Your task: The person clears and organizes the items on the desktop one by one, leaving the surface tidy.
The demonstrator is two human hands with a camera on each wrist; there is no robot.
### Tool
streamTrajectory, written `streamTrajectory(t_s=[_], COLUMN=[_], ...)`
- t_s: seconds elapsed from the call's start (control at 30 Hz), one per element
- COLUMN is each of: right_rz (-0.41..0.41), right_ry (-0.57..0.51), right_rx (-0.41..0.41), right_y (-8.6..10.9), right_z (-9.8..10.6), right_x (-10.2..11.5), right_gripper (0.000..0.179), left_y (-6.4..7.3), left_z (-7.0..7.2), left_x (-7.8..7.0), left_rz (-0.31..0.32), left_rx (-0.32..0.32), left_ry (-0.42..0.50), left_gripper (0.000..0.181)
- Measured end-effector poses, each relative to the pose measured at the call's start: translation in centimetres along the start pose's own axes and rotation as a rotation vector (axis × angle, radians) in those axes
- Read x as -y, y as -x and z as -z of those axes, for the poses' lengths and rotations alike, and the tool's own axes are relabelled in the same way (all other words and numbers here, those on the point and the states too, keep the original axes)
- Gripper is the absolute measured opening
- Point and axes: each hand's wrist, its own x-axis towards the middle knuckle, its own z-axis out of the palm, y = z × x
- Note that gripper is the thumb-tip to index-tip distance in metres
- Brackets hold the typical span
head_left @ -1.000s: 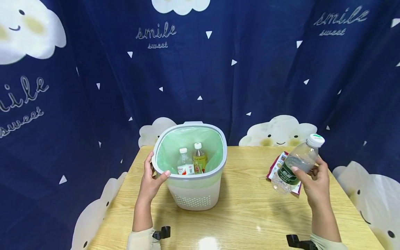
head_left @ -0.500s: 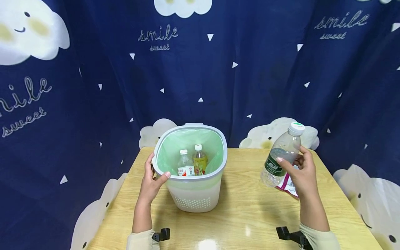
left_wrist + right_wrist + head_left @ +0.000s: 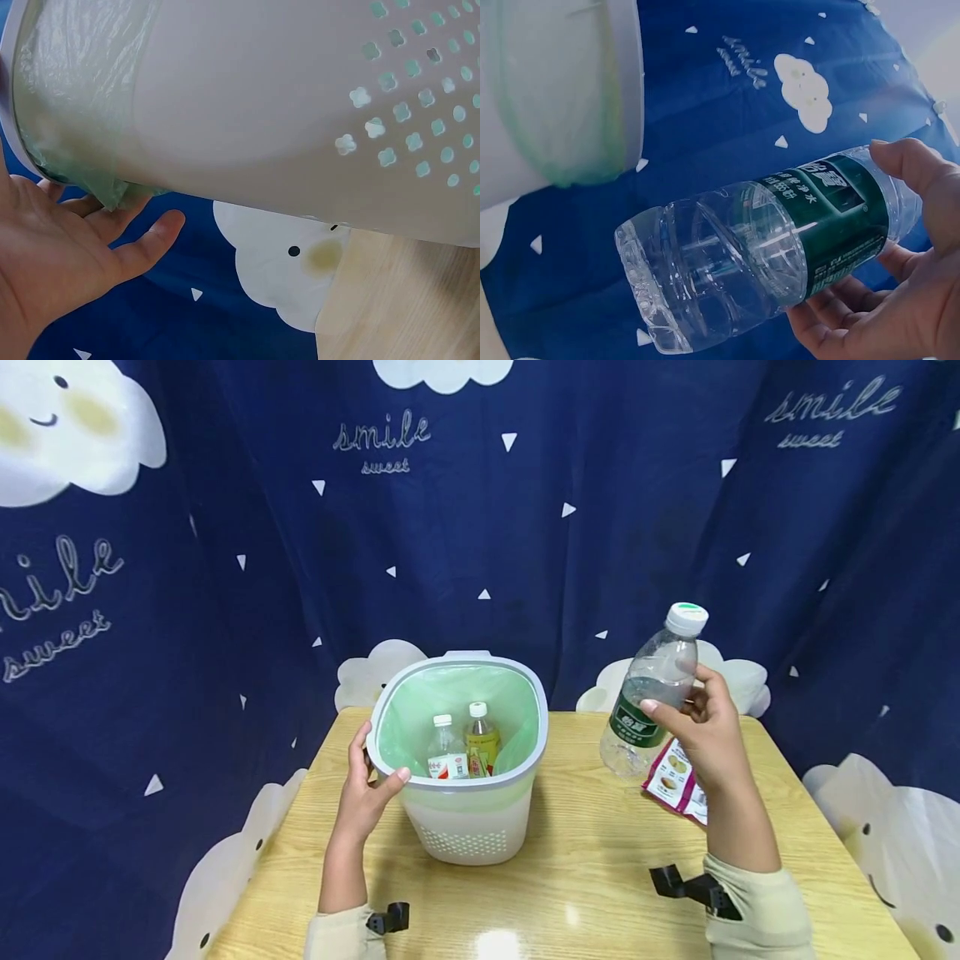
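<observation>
A whitish trash bin [image 3: 472,814] with a green liner stands on the table, tilted so its mouth faces me. My left hand [image 3: 363,797] grips the left front of its rim, and the left wrist view has that hand [image 3: 67,259] against the rim and liner. Inside the bin are a clear bottle with a white-and-red label [image 3: 447,760] and a yellow-labelled drink bottle [image 3: 481,745]. To the right, my right hand [image 3: 708,731] holds a clear plastic water bottle [image 3: 636,720] by its side above the table, its white cap up. The green label shows in the right wrist view.
A magenta-and-white snack packet [image 3: 672,778] lies on the wooden table [image 3: 592,868], partly behind the water bottle and right hand. A dark blue curtain [image 3: 480,543] printed with clouds hangs behind and along the sides.
My right hand has carried the water bottle left and upward, away from over the snack packet, and the bottle stands more upright. The left hand and trash bin stay in place.
</observation>
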Motion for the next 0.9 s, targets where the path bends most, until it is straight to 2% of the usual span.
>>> streamTrajectory(t_s=[0.1, 0.4, 0.53, 0.73, 0.8, 0.9], right_rz=[0.012, 0.045, 0.015, -0.021, -0.026, -0.043], right_ry=[-0.051, -0.199, -0.198, -0.127, -0.113, -0.083], right_rx=[0.030, 0.118, 0.154, 0.207, 0.228, 0.246], right_y=[-0.7, -2.6, -3.2, -4.4, -4.8, -5.5], right_z=[-0.6, -1.4, -1.9, -2.9, -3.2, -3.7], right_x=[0.8, 2.8, 3.3, 4.2, 4.7, 5.4], right_gripper=[0.061, 0.052, 0.052, 0.048, 0.048, 0.050], left_y=[-0.1, -0.9, -0.9, -0.8, -0.7, -0.4], left_z=[0.1, 0.4, 0.4, 0.4, 0.3, 0.1], left_x=[0.1, 2.4, 2.7, 2.6, 2.3, 1.0], left_rz=[-0.003, -0.041, -0.045, -0.020, -0.011, -0.008], left_rx=[-0.003, -0.008, -0.011, -0.009, -0.007, 0.000], left_ry=[-0.006, -0.005, -0.006, -0.002, 0.006, 0.009], left_gripper=[0.087, 0.085, 0.085, 0.086, 0.086, 0.086])
